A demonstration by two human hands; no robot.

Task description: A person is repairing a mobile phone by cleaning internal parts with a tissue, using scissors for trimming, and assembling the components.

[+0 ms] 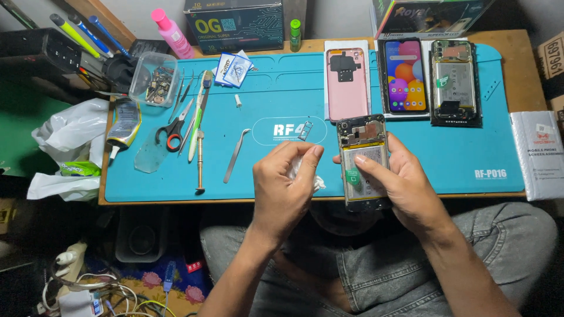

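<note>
Over the near edge of the blue work mat [411,152], my right hand [405,185] grips the opened phone [363,161] from the side, back up, so its battery faces me. My left hand [285,188] is closed around a crumpled white wipe [305,170], just beside the phone. Tweezers [236,155] and scissors [175,126] lie well apart, out of the way.

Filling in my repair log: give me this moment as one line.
left hand: holds white wipe | right hand: holds opened phone, back up | place: over blue mat | tweezers: lying on mat
</note>
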